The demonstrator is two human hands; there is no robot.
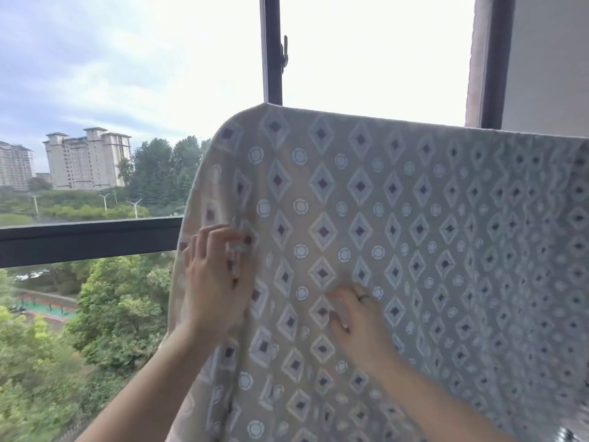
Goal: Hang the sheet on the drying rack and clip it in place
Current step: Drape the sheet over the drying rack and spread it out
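A patterned sheet with diamonds and circles hangs over a rail that it hides, its top fold running from the centre to the right edge. My left hand is at the sheet's left edge and pinches a pale translucent clip against the cloth. My right hand, a ring on one finger, grips a bunch of the fabric lower and to the right. The rack itself is not visible under the sheet.
A dark window frame rises behind the sheet, with a horizontal sill bar at the left. Beyond the glass are trees and tall buildings far below. A wall stands at the upper right.
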